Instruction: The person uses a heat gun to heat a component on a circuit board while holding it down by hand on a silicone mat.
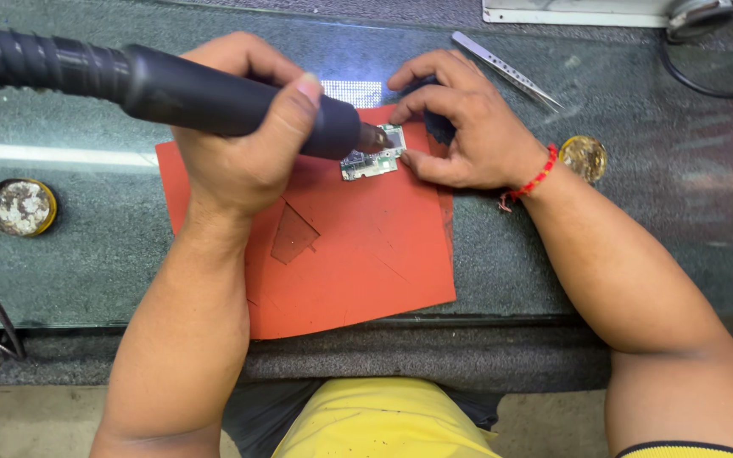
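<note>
Left hand: the left hand sits at upper centre-left of the frame, fingers wrapped around the black hot-air handle, thumb lying along the top of the barrel.
Hot-air handle: a thick black barrel with a ribbed hose running off the upper left edge of the frame; its metal nozzle points right and down, tip just over the left end of the circuit board.
Right hand: the right hand sits at upper centre-right, curled, with fingertips pressing the right edge of the circuit board; a small dark object is tucked under the fingers, kind not clear. A red bead bracelet is at the wrist.
Circuit board: small, pale green-grey, lying flat near the upper edge of the orange mat, between the two hands at centre of the frame.
Orange mat: roughly square, scuffed and cut, lying on the glass-topped bench.
Tweezers: metal tweezers lie unheld on the glass at upper right, beyond the right hand.
Tins: a round open tin with pale paste at far left; a smaller round brass-coloured tin just right of the right wrist.
Foreground: yellow garment at bottom centre.
</note>
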